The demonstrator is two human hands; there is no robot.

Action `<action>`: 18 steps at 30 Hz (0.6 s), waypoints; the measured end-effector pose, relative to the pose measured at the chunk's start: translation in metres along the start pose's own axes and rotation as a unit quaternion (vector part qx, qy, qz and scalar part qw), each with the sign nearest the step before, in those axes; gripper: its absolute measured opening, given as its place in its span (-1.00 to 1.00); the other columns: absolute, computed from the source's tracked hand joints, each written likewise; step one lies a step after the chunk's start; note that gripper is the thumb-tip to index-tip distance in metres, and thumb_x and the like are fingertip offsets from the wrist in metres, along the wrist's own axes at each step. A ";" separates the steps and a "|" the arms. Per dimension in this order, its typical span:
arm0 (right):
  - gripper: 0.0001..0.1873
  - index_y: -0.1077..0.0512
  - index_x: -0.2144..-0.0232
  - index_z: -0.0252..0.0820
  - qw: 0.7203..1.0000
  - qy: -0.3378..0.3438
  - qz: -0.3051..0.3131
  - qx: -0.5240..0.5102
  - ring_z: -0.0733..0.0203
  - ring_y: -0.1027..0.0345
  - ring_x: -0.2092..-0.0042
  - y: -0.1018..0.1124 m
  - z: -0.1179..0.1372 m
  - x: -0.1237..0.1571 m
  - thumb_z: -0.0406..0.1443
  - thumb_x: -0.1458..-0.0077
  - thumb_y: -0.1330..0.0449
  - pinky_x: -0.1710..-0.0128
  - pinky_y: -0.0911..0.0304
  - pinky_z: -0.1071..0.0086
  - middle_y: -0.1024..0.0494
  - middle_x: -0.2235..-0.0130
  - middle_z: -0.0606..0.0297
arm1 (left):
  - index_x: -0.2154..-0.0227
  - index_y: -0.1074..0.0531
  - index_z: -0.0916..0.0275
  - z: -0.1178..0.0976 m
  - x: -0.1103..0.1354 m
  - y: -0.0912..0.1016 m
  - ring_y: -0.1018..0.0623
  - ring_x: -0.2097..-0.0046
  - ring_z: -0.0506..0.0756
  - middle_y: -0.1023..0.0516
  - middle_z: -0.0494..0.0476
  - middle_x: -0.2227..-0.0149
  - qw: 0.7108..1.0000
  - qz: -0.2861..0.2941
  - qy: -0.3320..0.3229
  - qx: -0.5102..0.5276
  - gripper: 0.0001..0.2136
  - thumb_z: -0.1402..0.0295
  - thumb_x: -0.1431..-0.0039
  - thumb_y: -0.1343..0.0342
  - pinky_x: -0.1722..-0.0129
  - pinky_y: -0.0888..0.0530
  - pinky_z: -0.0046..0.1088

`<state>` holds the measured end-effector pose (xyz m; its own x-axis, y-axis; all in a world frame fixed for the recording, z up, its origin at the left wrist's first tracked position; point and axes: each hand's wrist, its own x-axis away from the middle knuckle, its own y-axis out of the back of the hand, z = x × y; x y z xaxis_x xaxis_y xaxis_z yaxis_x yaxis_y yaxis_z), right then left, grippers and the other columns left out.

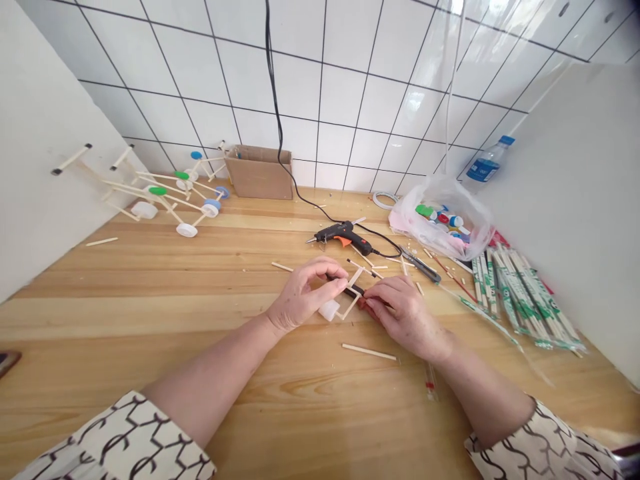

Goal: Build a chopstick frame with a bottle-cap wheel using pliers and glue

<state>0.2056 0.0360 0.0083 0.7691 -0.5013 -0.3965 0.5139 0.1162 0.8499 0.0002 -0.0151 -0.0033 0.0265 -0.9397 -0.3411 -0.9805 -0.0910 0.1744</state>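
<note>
left hand [304, 298]: fingers curled inward; right hand [407, 317]: palm down, fingertips forward; hands just apart

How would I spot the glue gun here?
On the wooden bench, look beyond the left hand and right hand. The hot glue gun lies there, black with an orange trigger, the only tool trailing a black cord toward the tiled wall.

Can't tell what the red-and-black piece [364, 299] under the right hand [407, 317] is, it's mostly hidden, and the dark object [7, 363] on the left edge is cut off.
</note>
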 end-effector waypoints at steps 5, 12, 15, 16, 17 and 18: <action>-0.88 -0.43 0.35 -0.19 0.999 -0.031 -0.002 -0.030 0.20 -0.37 0.30 0.007 -0.004 -0.006 -0.41 -0.16 -0.09 0.25 -0.19 0.30 -0.52 0.38 0.25 | 0.32 -0.52 0.27 -0.002 0.000 0.001 -0.46 0.10 0.14 -0.50 0.19 0.23 1.000 0.011 0.003 -0.003 -0.84 0.31 -0.10 -0.13 0.05 -0.36 -0.33; -0.88 -0.48 0.37 -0.18 0.994 -0.036 0.093 -0.037 0.24 -0.35 0.27 0.020 -0.019 -0.041 -0.46 -0.08 -0.18 0.18 -0.17 0.33 -0.51 0.37 0.29 | 0.27 -0.51 0.24 -0.002 0.001 0.002 -0.45 0.05 0.17 -0.49 0.20 0.17 0.999 0.020 0.021 -0.017 -0.83 0.30 -0.12 -0.12 0.01 -0.35 -0.32; -0.88 -0.50 0.39 -0.20 0.988 -0.031 0.148 -0.035 0.22 -0.34 0.25 0.021 -0.024 -0.061 -0.47 -0.04 -0.21 0.16 -0.17 0.32 -0.50 0.34 0.28 | 0.27 -0.51 0.23 -0.002 0.002 0.003 -0.45 0.04 0.17 -0.48 0.20 0.17 0.999 0.023 0.024 -0.024 -0.84 0.30 -0.13 -0.12 0.00 -0.36 -0.31; -0.88 -0.50 0.39 -0.21 0.986 -0.026 0.161 -0.039 0.21 -0.34 0.24 0.020 -0.025 -0.066 -0.48 -0.02 -0.22 0.16 -0.18 0.31 -0.49 0.34 0.27 | 0.27 -0.50 0.22 -0.002 0.002 0.003 -0.45 0.04 0.18 -0.48 0.20 0.16 0.999 0.026 0.024 -0.024 -0.84 0.30 -0.13 -0.11 0.00 -0.37 -0.31; -0.87 -0.50 0.39 -0.21 0.984 -0.019 0.169 -0.047 0.21 -0.34 0.23 0.020 -0.027 -0.070 -0.49 -0.01 -0.22 0.15 -0.18 0.31 -0.48 0.33 0.27 | 0.26 -0.50 0.22 -0.002 0.002 0.004 -0.44 0.04 0.18 -0.47 0.20 0.16 0.999 0.030 0.025 -0.023 -0.84 0.30 -0.14 -0.11 0.00 -0.37 -0.30; -0.86 -0.50 0.38 -0.21 0.983 -0.011 0.173 -0.058 0.21 -0.34 0.21 0.019 -0.028 -0.073 -0.49 -0.01 -0.22 0.15 -0.18 0.31 -0.48 0.32 0.27 | 0.25 -0.50 0.21 -0.002 0.003 0.004 -0.44 0.03 0.18 -0.47 0.20 0.15 0.999 0.034 0.026 -0.022 -0.84 0.30 -0.14 -0.11 0.00 -0.36 -0.30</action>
<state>0.1703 0.0988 0.0434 0.8981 -0.4322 -0.0816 0.2634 0.3799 0.8867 -0.0033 -0.0185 -0.0016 -0.0295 -0.9600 -0.2786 -0.9707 -0.0390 0.2373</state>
